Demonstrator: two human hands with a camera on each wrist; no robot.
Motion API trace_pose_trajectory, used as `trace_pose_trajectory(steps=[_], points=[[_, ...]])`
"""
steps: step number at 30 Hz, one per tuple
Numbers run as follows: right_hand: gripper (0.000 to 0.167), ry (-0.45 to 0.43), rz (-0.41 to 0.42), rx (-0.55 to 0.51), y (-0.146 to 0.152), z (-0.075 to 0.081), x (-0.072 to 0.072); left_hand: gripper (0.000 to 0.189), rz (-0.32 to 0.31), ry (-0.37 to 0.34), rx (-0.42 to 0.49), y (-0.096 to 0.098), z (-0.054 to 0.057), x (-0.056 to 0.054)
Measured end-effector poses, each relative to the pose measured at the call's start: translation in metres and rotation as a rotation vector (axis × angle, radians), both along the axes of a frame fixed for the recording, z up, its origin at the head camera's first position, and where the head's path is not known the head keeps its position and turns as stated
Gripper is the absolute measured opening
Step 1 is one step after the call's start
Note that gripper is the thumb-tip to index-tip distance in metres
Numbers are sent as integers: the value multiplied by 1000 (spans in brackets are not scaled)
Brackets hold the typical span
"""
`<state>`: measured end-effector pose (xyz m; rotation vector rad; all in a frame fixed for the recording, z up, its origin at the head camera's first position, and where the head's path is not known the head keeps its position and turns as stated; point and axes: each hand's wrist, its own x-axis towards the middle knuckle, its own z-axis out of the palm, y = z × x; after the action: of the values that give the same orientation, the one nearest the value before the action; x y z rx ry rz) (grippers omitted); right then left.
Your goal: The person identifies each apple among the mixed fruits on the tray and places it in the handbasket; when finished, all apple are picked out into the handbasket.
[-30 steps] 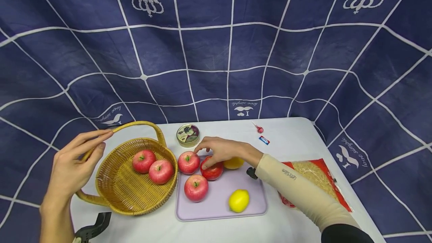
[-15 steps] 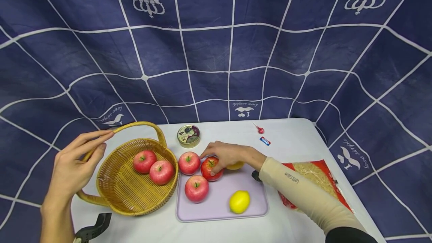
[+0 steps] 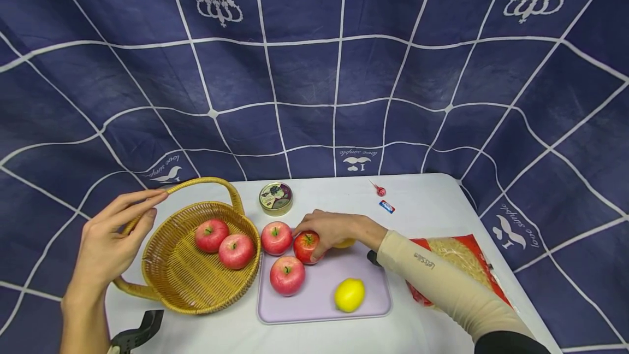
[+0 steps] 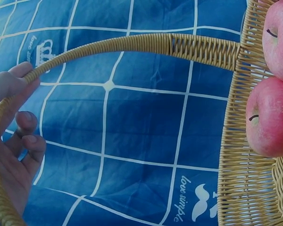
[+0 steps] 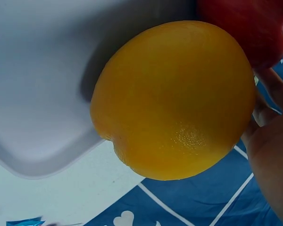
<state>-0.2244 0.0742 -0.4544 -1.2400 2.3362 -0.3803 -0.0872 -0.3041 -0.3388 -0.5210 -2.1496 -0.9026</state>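
Observation:
My left hand (image 3: 110, 236) holds the raised handle (image 4: 108, 47) of a round wicker basket (image 3: 189, 285), thumb and fingers on either side of it. Two pink-red apples (image 3: 237, 251) lie inside the basket. Over the lilac tray (image 3: 314, 311), my right hand (image 3: 331, 228) grips a darker red apple (image 3: 306, 246), its thumb on the near side; most of the fingers are hidden behind the fruit. A yellow-orange fruit (image 5: 174, 103) sits right beside that hand, largely covered in the head view. Two more apples (image 3: 277, 237) (image 3: 287, 276) and a lemon (image 3: 350, 295) are on the tray.
Behind the tray stands a round tin (image 3: 276, 199). A lollipop (image 3: 379, 190) and a small blue-red wrapper (image 3: 386, 206) lie at the back. A red-edged bag of pale dry food (image 3: 457, 258) is under the right forearm. Blue checked cloth (image 3: 304, 124) hangs behind the table.
The right hand has drawn slightly back and its fingers and thumb have come round the darker red apple. The left hand stays on the handle.

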Motion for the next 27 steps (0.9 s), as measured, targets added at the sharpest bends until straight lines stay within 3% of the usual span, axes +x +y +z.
trace_pose_trajectory(steps=[9, 27], points=[[76, -17, -10, 51, 0, 1, 2, 32, -7, 8, 3, 0, 1, 0], [69, -19, 5, 7, 0, -2, 3, 34, -6, 2, 3, 0, 1, 0]])
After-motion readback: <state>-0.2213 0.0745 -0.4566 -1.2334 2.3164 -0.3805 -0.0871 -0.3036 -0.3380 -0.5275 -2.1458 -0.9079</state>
